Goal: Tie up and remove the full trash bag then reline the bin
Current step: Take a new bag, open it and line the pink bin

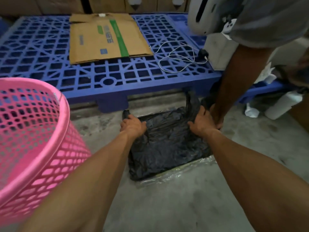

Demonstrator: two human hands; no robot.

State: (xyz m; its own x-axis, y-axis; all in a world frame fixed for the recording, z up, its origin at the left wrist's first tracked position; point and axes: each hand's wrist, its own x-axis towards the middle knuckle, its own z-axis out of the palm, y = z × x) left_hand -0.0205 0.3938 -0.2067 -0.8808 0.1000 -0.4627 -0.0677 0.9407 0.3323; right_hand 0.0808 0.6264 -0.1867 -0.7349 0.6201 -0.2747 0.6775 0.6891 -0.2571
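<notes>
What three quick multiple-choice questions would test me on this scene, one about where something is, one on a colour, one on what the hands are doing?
1. Where does the flattened cardboard lie?
A. on the blue pallet
B. inside the basket
C. on the black bag

2. What colour is the mesh basket?
A. green
B. pink
C. white

3. What are the two hands doing?
A. hanging free
B. lifting the basket
C. gripping the black bag

Answers:
1 A: the cardboard rests flat on the blue pallet.
2 B: the basket is pink.
3 C: the left hand and right hand clutch the black bag on the floor.
</notes>
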